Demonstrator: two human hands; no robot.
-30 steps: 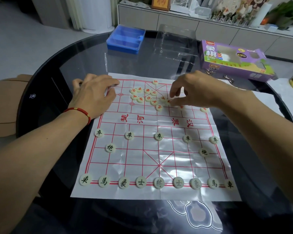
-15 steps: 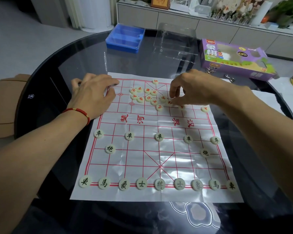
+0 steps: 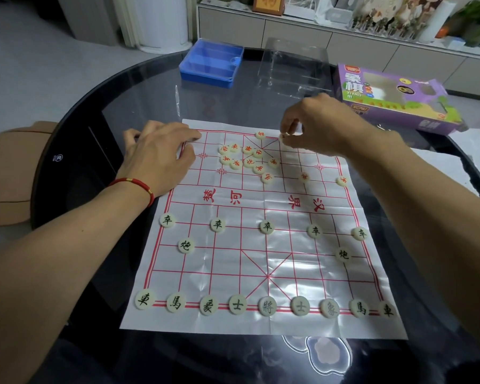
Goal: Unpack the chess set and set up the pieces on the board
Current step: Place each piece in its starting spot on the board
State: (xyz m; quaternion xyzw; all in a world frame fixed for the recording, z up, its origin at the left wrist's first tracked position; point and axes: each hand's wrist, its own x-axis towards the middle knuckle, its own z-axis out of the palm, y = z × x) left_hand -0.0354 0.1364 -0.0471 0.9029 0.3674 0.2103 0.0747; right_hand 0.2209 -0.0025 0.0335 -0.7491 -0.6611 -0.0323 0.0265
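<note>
A white paper xiangqi board [image 3: 261, 261] with red lines lies on the dark glass table. Black-lettered pieces [image 3: 266, 306] fill the near rows in order. Several red-lettered pieces [image 3: 247, 159] lie bunched at the far middle. One red piece [image 3: 260, 134] sits on the far edge line, two others [image 3: 304, 177] stand on the right of the far side. My right hand [image 3: 316, 123] pinches a red piece [image 3: 282, 137] just above the far edge line, right of the placed one. My left hand [image 3: 161, 153] presses flat on the board's far left corner.
A blue plastic tray [image 3: 211, 63] and a clear plastic lid [image 3: 291, 67] stand at the table's far side. The purple xiangqi box [image 3: 394, 98] lies at the far right. A brown chair [image 3: 9, 173] is left of the table [image 3: 94, 106].
My right hand lifted a red piece from the bunch and carried it away from me to the far edge line. My left hand stayed put on the corner.
</note>
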